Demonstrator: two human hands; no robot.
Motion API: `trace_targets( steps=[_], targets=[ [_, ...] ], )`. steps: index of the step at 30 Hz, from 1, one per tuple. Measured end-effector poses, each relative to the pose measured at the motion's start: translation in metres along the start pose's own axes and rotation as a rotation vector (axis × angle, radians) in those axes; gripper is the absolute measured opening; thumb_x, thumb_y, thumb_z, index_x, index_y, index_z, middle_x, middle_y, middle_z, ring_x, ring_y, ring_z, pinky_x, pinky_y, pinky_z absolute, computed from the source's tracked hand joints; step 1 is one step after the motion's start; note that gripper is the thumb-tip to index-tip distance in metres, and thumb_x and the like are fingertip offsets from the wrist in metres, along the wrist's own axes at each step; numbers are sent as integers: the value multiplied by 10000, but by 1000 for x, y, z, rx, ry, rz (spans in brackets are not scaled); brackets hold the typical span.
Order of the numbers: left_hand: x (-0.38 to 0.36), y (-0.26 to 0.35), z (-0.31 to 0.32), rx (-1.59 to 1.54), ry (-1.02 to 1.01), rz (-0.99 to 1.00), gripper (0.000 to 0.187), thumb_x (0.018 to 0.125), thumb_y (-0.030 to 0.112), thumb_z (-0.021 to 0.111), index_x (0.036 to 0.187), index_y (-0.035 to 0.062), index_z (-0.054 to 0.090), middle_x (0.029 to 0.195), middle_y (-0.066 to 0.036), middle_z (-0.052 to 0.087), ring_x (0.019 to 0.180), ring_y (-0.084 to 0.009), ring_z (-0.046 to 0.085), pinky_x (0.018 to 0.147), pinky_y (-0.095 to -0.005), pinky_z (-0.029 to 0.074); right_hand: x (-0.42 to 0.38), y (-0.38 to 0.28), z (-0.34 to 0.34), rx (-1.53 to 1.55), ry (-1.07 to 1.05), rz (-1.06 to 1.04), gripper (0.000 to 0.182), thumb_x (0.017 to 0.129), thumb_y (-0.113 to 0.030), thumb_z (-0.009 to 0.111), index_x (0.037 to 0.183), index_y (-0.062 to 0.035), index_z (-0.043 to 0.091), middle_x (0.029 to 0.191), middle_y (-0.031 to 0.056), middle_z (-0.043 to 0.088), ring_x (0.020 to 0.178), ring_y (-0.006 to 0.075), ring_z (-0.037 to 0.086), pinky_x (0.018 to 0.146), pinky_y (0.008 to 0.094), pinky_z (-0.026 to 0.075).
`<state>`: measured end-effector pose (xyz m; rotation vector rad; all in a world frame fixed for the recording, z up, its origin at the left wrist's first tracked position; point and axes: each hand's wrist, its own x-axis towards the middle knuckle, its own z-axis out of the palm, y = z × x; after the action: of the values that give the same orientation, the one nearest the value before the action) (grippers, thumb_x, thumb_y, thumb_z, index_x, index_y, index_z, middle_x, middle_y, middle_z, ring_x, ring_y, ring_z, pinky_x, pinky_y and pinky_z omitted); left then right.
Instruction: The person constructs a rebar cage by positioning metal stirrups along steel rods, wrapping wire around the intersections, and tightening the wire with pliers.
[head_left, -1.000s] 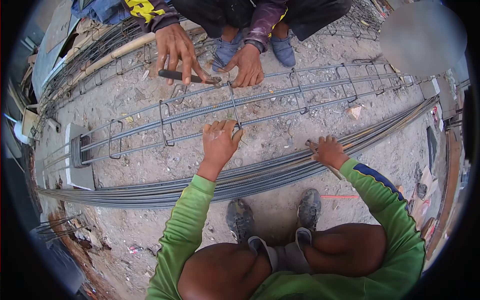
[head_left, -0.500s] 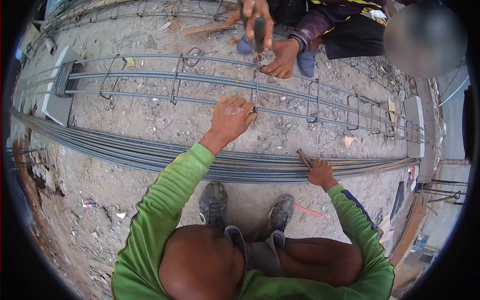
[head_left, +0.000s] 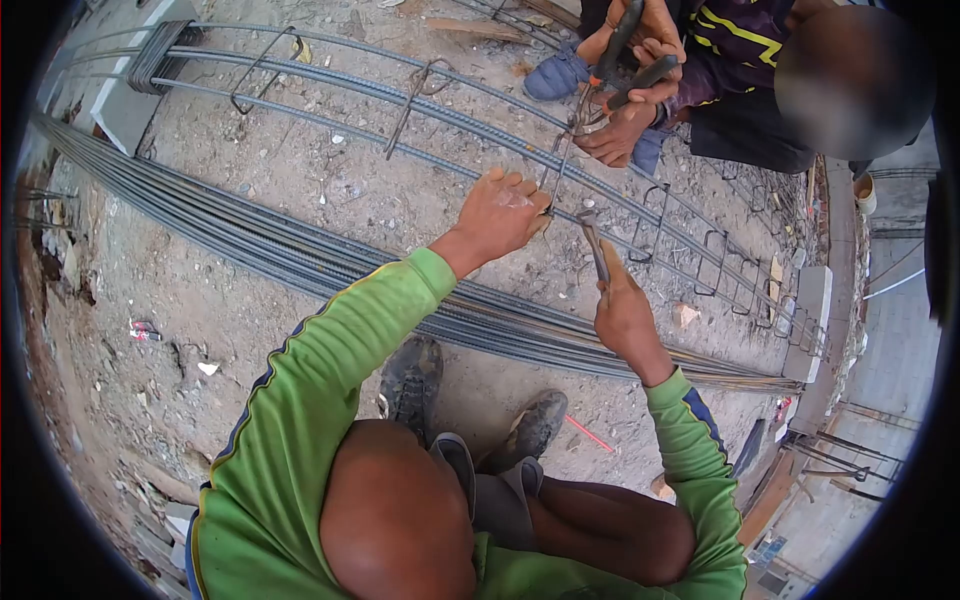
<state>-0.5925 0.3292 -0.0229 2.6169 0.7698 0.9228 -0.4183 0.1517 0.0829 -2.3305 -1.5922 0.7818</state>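
Observation:
My left hand [head_left: 500, 215] is closed, its fingers curled over the near rebar [head_left: 420, 165] of a long cage. Beside its fingertips, a thin steel stirrup [head_left: 562, 170] crosses the bars. My right hand [head_left: 628, 310] grips a pair of metal pincers [head_left: 597, 248], their head close to the near bar just right of the stirrup. Across the cage, a co-worker's hands [head_left: 620, 130] work at the stirrup's far corner with dark-handled pliers [head_left: 618, 60]. Any tie wire under my left fingers is too small to make out.
A bundle of loose rebar [head_left: 250, 225] lies between my shoes [head_left: 412, 380] and the cage. Pale blocks [head_left: 125, 105] support the cage ends. More stirrups [head_left: 655, 225] hang along it. A red stick [head_left: 590, 434] and rubble lie on the ground.
My right hand has lifted the pincers from over the rebar bundle up to the near bar beside my left hand. The co-worker's pliers have swung open wider. The view has shifted.

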Motion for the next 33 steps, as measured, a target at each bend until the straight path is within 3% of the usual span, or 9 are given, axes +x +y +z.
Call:
trace_targets(
  steps=[2, 5, 14, 18, 21, 23, 24, 29, 33],
  targets=[
    [0, 0, -1, -4, 11, 8, 196, 804, 301, 762, 894, 147, 681, 817, -36, 641, 874, -257, 635, 786, -445, 452, 3, -10, -3, -204, -6, -132, 849, 831, 100, 466, 1624, -104, 240, 1079, 336, 612, 979, 506, 610, 938, 512, 493],
    [1, 0, -2, -10, 19, 13, 189, 805, 293, 764, 889, 145, 681, 810, -35, 638, 868, -253, 634, 785, -441, 451, 10, -19, 0, -185, -45, -130, 888, 840, 58, 528, 1642, -126, 193, 1211, 376, 502, 1141, 532, 555, 951, 522, 479],
    [3, 2, -7, 11, -47, -11, 193, 827, 301, 748, 938, 146, 718, 876, -37, 675, 921, -238, 647, 843, -418, 446, 6, -43, 13, -555, -23, -3, 839, 901, -18, 564, 1637, -237, 228, 1269, 308, 488, 1124, 474, 581, 971, 597, 453],
    [3, 2, -6, 39, -95, -27, 192, 868, 322, 717, 951, 149, 729, 934, -45, 703, 984, -227, 657, 896, -404, 441, 8, -57, 6, -622, -55, 74, 912, 836, 41, 579, 1635, -256, 255, 1177, 249, 514, 1109, 453, 574, 939, 549, 459],
    [2, 1, -3, 32, -91, -29, 186, 865, 313, 718, 952, 150, 723, 932, -43, 700, 987, -223, 654, 896, -405, 439, 7, -48, 4, -726, -44, 30, 882, 844, 23, 587, 1635, -204, 269, 1094, 205, 525, 1050, 427, 576, 861, 570, 450],
    [0, 0, 1, 31, -40, -6, 186, 822, 280, 745, 959, 157, 720, 892, -29, 677, 946, -222, 645, 865, -411, 442, 3, -34, 8, -769, 157, -147, 500, 950, -76, 563, 1444, -52, 494, 975, 180, 541, 968, 376, 584, 795, 522, 462],
    [0, -1, 1, 28, 10, 12, 211, 780, 246, 772, 966, 164, 716, 852, -15, 654, 905, -222, 637, 833, -416, 445, 3, -27, 11, -765, 159, -151, 500, 950, -76, 563, 1444, -52, 494, 975, 180, 541, 968, 376, 584, 795, 522, 462],
    [-3, -3, 3, 14, 13, 20, 226, 767, 263, 785, 959, 171, 712, 833, -2, 637, 908, -213, 632, 840, -409, 442, 4, 19, 40, -235, 49, -141, 184, 1011, -169, 582, 1049, 9, 551, 968, 173, 597, 844, 328, 626, 753, 453, 523],
    [-3, 0, -1, 59, -77, -14, 184, 848, 313, 734, 962, 172, 709, 941, -13, 689, 1000, -209, 641, 892, -397, 439, 4, -19, 18, 465, -377, 328, 243, 1027, -224, 615, 1125, -10, 558, 879, 118, 607, 731, 217, 593, 637, 403, 508]
  ],
)
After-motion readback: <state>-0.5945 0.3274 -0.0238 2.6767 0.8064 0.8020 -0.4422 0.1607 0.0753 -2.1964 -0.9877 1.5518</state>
